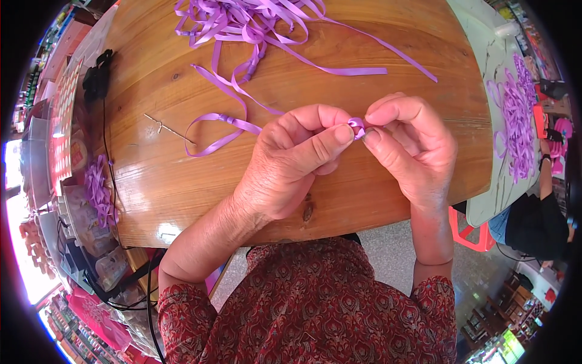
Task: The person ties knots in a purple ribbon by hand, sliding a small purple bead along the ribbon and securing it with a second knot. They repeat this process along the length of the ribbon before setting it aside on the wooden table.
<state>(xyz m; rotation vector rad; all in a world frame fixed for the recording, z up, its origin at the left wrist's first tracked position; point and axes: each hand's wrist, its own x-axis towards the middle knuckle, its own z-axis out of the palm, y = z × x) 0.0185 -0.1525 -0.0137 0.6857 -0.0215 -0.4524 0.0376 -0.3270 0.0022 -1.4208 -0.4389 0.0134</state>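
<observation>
Above the near part of the wooden table, my left hand (pixel 303 148) pinches a small loop of purple ribbon (pixel 356 127) between thumb and forefinger. Close on its right side is my right hand (pixel 409 142), its thumb and forefinger curled but a little apart. The right thumb tip seems to touch the edge of the loop. From behind the left hand a length of ribbon runs out to the left, with a darker knotted spot (pixel 225 119) on it. A thin metal tool (pixel 170 128) lies on the wood farther left.
A heap of purple ribbons (pixel 242 18) covers the far part of the wooden table (pixel 394 182). More ribbons (pixel 518 121) lie on a pale table at right, near a person in dark clothing (pixel 536 227). A red stool (pixel 476 233) stands below. Left are a black cable (pixel 104 121) and bins.
</observation>
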